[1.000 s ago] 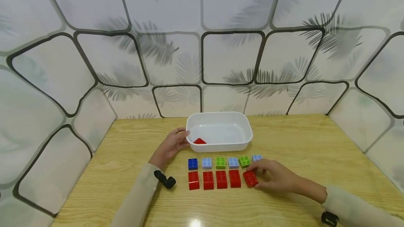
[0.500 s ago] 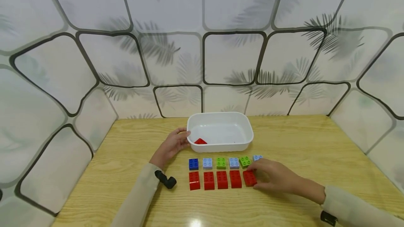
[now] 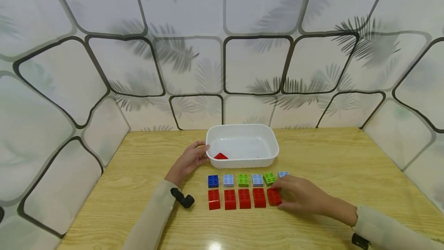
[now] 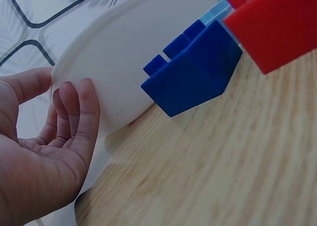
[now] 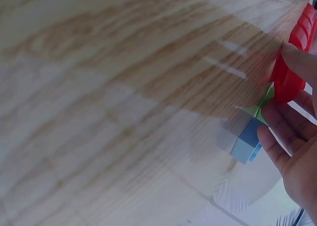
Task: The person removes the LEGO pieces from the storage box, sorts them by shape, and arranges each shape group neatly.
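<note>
In the head view, my left hand holds the left end of a white plastic tub. The left wrist view shows one digit at its rim and curled fingers against the outer wall. My right hand pinches the rightmost red toy building brick between thumb and fingers, at the end of a row of red bricks. In the right wrist view, that red brick sits between thumb and fingers. A light blue brick is partly hidden behind my right hand.
Behind the red row, a line of smaller bricks includes a dark blue brick, light blue ones and green ones, such as a tilted green brick. A red piece lies inside the tub. Patterned panels surround the wooden table.
My right hand has turned the rightmost red brick from a slant to nearly straight, in line with the other red bricks. My left hand stays at the tub.
</note>
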`<move>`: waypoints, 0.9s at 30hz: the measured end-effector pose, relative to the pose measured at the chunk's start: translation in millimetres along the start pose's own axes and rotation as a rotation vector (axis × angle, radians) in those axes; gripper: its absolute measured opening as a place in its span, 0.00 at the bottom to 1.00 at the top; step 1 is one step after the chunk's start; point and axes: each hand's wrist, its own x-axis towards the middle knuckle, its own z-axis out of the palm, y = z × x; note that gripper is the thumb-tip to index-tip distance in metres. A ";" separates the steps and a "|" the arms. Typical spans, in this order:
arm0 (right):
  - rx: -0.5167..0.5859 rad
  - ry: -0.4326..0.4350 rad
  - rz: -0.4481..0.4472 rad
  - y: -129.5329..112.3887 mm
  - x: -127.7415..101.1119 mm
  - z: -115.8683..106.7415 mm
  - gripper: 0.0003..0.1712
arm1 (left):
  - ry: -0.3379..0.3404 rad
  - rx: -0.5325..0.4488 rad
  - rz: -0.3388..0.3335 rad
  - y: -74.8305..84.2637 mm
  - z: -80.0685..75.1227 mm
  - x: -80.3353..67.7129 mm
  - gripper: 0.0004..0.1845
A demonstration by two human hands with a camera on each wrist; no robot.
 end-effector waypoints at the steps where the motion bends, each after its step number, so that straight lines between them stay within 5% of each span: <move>1: 0.001 -0.001 0.000 0.0 0.2 0.1 0.24 | 0.000 0.002 0.003 -0.6 -0.3 0.1 0.15; 27: 0.058 0.047 -0.172 -3.7 25.0 -15.2 0.18 | 0.027 0.001 -0.013 -2.4 -0.5 4.6 0.16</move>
